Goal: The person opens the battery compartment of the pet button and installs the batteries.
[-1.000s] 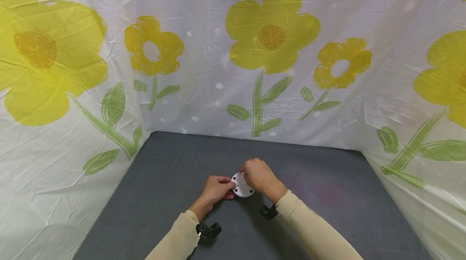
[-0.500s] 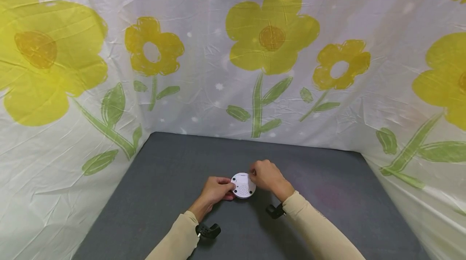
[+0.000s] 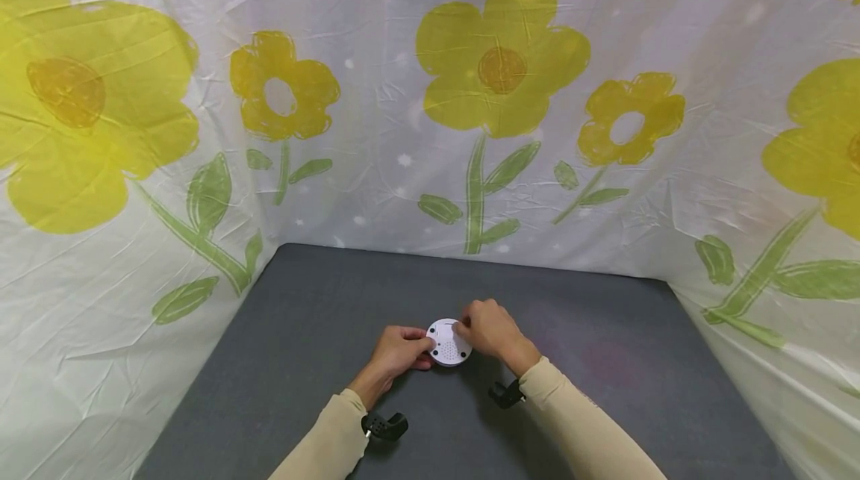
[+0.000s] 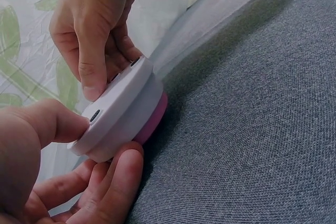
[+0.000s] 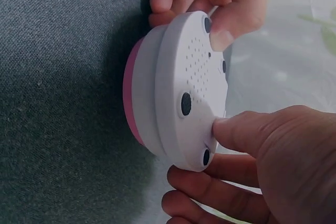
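Note:
A round white device [image 3: 449, 346] with a pink underside lies with its dotted face and black feet up on the grey table [image 3: 302, 331]. My left hand [image 3: 423, 349] pinches its left rim, thumb on the face and fingers below. My right hand [image 3: 465, 329] holds the right far rim, thumb pressed on the face and fingers curled behind. The left wrist view shows the device [image 4: 123, 111] tilted up off the cloth between the left thumb [image 4: 47, 124] and the right hand [image 4: 94, 24]. The right wrist view shows the device [image 5: 176, 87] and the right thumb [image 5: 247, 129] near a black foot.
A white sheet printed with yellow flowers [image 3: 500, 54] walls the table at the back and on both sides. Black wrist camera mounts [image 3: 384, 426] sit on both sleeves. Grey cloth stretches around the hands.
My right hand lifted off the top of the device and drew right, then came back to its right rim. The left hand and the device stayed put.

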The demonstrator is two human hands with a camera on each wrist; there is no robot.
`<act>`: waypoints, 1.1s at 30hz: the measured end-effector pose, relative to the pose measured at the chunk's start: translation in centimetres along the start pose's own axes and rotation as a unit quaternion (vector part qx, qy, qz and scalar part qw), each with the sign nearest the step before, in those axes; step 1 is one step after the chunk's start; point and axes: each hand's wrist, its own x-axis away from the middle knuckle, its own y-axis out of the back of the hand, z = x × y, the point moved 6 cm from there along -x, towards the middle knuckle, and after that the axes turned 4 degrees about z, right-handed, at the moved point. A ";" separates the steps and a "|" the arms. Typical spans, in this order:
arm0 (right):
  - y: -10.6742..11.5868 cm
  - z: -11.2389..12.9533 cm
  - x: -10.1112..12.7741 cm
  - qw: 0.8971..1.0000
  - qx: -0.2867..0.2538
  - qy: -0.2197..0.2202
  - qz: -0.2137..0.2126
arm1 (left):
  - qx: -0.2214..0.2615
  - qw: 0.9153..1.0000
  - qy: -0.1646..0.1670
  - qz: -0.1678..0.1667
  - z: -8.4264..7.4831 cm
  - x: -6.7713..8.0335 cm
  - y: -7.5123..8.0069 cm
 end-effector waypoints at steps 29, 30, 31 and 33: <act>-0.3 -0.5 0.0 0.999 -0.011 -0.042 -0.007 | 0.001 1.000 0.004 -0.001 -0.2 0.1 0.0; -0.2 -0.4 0.0 0.999 -0.010 -0.036 -0.009 | -0.001 1.000 0.002 0.000 -0.2 0.1 0.0; -0.2 -0.5 0.0 0.999 -0.011 -0.033 -0.010 | -0.001 1.000 0.003 -0.001 -0.2 0.1 0.0; -0.2 -0.5 0.1 0.999 -0.014 -0.026 -0.011 | -0.002 1.000 0.005 0.000 -0.2 0.2 0.0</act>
